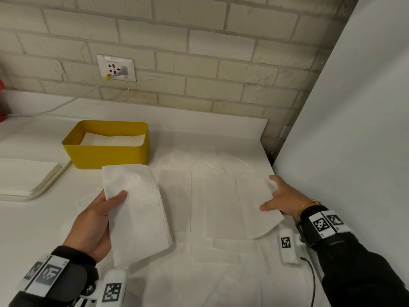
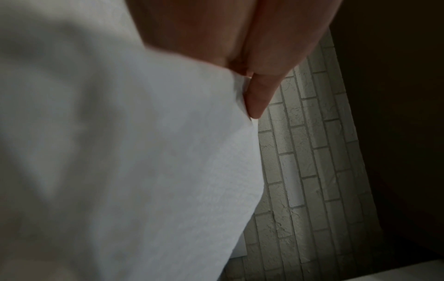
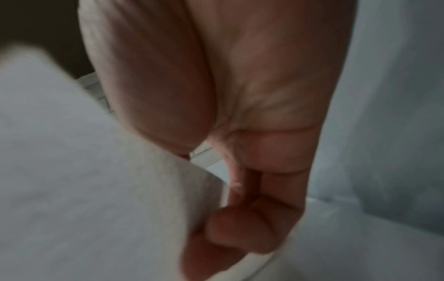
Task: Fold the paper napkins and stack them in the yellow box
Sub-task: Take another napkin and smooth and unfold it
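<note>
My left hand (image 1: 106,209) holds a folded white napkin (image 1: 137,209) above the counter, thumb on top and fingers underneath, just in front of the yellow box (image 1: 106,155). The box holds folded napkins (image 1: 112,139). In the left wrist view the folded napkin (image 2: 120,152) fills the frame, with fingers (image 2: 261,91) along its edge. My right hand (image 1: 276,196) pinches the lifted right edge of a flat napkin (image 1: 232,202) lying on the counter. The right wrist view shows this napkin (image 3: 84,190) beside curled fingers (image 3: 240,224).
A tray (image 1: 51,180) with a stack of unfolded napkins (image 1: 22,176) stands at the left. Several more napkins lie spread over the white counter (image 1: 44,229). A white panel (image 1: 354,129) rises close on the right. A cable (image 1: 73,99) runs from the wall socket (image 1: 116,67).
</note>
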The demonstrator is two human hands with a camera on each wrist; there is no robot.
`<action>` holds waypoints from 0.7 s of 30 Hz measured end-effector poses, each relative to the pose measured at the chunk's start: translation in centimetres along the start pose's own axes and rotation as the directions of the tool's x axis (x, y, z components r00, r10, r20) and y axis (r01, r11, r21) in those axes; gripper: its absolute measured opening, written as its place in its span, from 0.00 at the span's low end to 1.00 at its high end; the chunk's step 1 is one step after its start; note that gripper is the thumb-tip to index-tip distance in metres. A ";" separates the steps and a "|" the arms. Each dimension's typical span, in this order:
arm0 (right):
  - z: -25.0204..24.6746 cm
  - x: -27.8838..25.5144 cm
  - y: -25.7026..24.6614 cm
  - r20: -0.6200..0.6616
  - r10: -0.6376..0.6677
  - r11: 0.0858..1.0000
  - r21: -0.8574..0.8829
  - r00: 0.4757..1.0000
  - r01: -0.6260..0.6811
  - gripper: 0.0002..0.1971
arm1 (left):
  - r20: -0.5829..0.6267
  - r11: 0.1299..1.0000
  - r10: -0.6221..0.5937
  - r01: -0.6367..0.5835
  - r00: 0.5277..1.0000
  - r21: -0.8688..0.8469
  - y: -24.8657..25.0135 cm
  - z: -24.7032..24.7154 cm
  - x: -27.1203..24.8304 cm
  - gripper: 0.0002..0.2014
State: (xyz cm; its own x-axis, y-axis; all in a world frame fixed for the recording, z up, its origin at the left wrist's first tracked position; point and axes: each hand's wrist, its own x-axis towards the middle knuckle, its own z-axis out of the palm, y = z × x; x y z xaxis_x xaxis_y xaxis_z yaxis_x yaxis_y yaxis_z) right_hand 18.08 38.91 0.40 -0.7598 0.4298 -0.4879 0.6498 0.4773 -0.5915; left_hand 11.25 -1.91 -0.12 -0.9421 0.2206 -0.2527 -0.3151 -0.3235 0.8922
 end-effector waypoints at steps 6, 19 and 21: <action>0.2 -2.3 -3.3 -0.099 -0.215 0.967 -0.158 0.971 0.198 0.50 | 0.029 1.000 -0.005 0.005 1.000 -0.008 -0.2 1.0 -0.4 0.15; 4.7 -1.6 -3.3 -0.120 0.066 0.995 0.084 0.991 -0.056 0.18 | 0.041 0.998 0.008 -0.006 0.999 -0.058 0.0 2.1 -1.0 0.14; 5.4 -1.7 -3.4 -0.096 0.091 0.984 0.163 0.991 -0.075 0.16 | 0.040 0.998 -0.004 0.007 0.999 -0.065 -0.1 2.2 -1.0 0.14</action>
State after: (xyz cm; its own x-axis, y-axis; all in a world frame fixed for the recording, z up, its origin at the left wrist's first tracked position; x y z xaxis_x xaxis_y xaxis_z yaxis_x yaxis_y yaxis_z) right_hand 16.99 32.39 -0.24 -0.6918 0.5430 -0.4760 0.6926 0.3125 -0.6501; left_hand 12.46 -0.02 0.84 -0.9355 0.2581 -0.2413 -0.3280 -0.3811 0.8644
